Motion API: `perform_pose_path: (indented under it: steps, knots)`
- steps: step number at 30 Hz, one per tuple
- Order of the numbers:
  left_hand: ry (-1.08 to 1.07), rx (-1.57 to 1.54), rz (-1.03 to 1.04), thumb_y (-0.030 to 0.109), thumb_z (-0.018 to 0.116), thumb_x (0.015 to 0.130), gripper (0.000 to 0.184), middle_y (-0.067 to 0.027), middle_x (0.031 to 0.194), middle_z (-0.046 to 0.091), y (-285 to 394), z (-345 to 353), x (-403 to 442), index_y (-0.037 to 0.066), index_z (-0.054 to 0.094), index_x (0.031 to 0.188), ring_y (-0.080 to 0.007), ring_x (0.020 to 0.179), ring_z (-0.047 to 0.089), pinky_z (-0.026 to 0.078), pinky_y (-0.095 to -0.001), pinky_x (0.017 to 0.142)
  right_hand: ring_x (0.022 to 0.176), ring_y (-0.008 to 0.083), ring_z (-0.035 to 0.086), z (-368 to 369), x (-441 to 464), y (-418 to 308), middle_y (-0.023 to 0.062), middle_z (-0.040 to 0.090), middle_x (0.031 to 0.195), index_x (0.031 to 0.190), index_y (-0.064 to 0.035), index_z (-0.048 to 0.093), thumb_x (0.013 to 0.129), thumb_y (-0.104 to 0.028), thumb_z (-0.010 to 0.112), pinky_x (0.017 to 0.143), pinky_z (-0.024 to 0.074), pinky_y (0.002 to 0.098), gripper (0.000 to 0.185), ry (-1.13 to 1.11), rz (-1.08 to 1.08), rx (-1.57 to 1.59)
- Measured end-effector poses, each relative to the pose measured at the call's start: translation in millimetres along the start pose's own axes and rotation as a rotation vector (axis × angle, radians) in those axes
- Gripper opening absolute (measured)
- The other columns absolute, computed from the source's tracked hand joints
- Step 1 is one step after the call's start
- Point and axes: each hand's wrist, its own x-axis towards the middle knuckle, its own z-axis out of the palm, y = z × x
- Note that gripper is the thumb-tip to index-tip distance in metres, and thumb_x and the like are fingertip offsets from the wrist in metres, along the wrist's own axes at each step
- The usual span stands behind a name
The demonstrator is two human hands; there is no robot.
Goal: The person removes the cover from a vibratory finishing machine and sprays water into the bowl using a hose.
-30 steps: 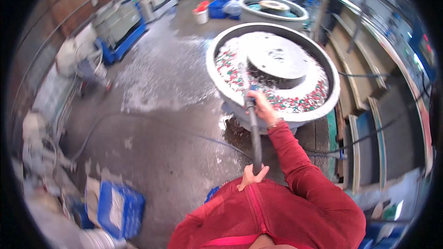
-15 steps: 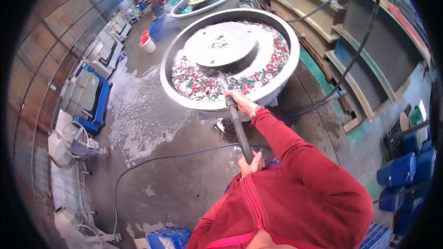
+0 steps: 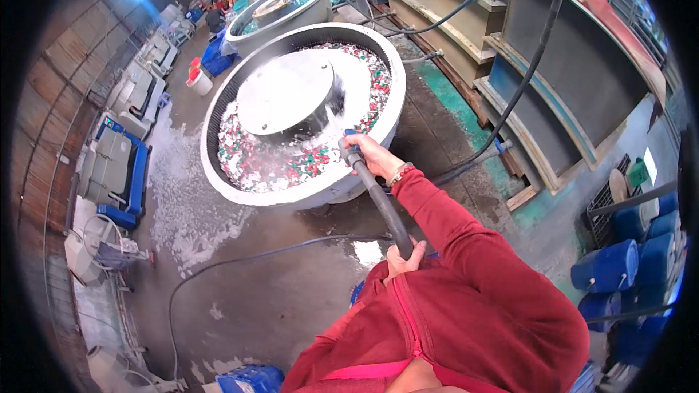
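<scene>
A thick dark hose (image 3: 382,204) runs from my waist up to the rim of a large round tub (image 3: 397,94). My right hand (image 3: 375,157) is wrapped round its front end, near the nozzle. Lower down, my left hand (image 3: 405,260) grips the same hose close to my red jacket. Water sprays from the nozzle into the tub. Small red, green and white pieces (image 3: 309,164) and white foam fill the ring around a raised round central lid (image 3: 285,93).
A second round tub (image 3: 320,6) stands behind, with people (image 3: 216,14) beyond it. Machines on blue bases (image 3: 136,182) line the left. Blue barrels (image 3: 608,266) and tall panels stand at right. A thin hose (image 3: 240,255) crosses the wet floor.
The view has swung, so the tub sits further left. The nozzle and spray have shifted from the tub's near-left part to its right side. Both hands still hold the hose.
</scene>
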Motion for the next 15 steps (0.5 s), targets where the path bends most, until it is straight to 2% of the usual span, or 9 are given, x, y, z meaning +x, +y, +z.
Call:
perform_pose_path:
  steps: [2,4,6,8,9,12,15]
  knots:
    - [-0.008,0.049,-0.027,0.008,0.064,0.075,0.016,0.0007,0.052,0.049,-7,21,4,0.003,0.052,0.064,-0.0065,0.047,0.044,0.036,-0.0243,0.045,0.045,0.0155,0.047,-17,-7,-14,0.0054,0.049,0.058,0.074,-0.0072,0.049,0.070,-0.021,0.051,0.036,0.0412,0.0321,0.014,0.052,-0.020,0.069]
    - [-0.022,0.192,0.005,0.008,0.064,0.074,0.015,-0.0001,0.051,0.049,4,40,10,0.003,0.053,0.065,-0.0065,0.047,0.045,0.037,-0.0244,0.045,0.051,0.0158,0.049,-37,-16,-26,0.0045,0.047,0.062,0.080,-0.0066,0.049,0.069,-0.022,0.053,0.038,0.0430,0.0330,0.019,0.073,-0.045,0.089]
    - [-0.037,0.160,0.023,0.010,0.065,0.074,0.017,-0.0002,0.051,0.050,-9,55,13,0.003,0.054,0.065,-0.0062,0.047,0.045,0.037,-0.0243,0.045,0.053,0.0161,0.050,-50,-24,-35,0.0053,0.047,0.063,0.083,-0.0063,0.048,0.069,-0.022,0.054,0.038,0.0432,0.0334,0.022,0.115,0.004,0.107]
    - [-0.095,0.098,-0.027,0.010,0.065,0.074,0.017,-0.0002,0.050,0.049,-12,69,17,0.002,0.054,0.065,-0.0062,0.046,0.044,0.037,-0.0242,0.044,0.060,0.0196,0.054,-72,-21,-35,0.0069,0.048,0.082,0.107,-0.0102,0.045,0.072,-0.025,0.053,0.042,0.0442,0.0332,0.038,0.114,0.029,0.080]
    - [-0.096,0.104,-0.036,0.010,0.065,0.074,0.017,-0.0001,0.051,0.050,-12,74,19,0.002,0.054,0.065,-0.0062,0.047,0.044,0.037,-0.0243,0.044,0.060,0.0195,0.054,-78,-18,-36,0.0068,0.048,0.085,0.111,-0.0122,0.044,0.072,-0.024,0.052,0.041,0.0439,0.0329,0.042,0.106,0.029,0.060]
    - [-0.062,0.140,-0.069,0.010,0.065,0.075,0.017,0.0002,0.053,0.050,-10,83,27,0.003,0.054,0.064,-0.0063,0.049,0.044,0.037,-0.0246,0.046,0.059,0.0195,0.055,-91,-16,-38,0.0066,0.049,0.085,0.112,-0.0133,0.043,0.071,-0.023,0.051,0.039,0.0432,0.0323,0.042,0.103,0.089,0.091]
    - [-0.028,0.130,-0.155,0.011,0.065,0.075,0.017,0.0010,0.055,0.050,-18,95,35,0.004,0.053,0.065,-0.0070,0.051,0.044,0.038,-0.0251,0.048,0.051,0.0204,0.055,-103,-12,-33,0.0074,0.054,0.068,0.088,-0.0059,0.052,0.070,-0.024,0.053,0.036,0.0428,0.0322,0.026,0.112,0.013,0.088]
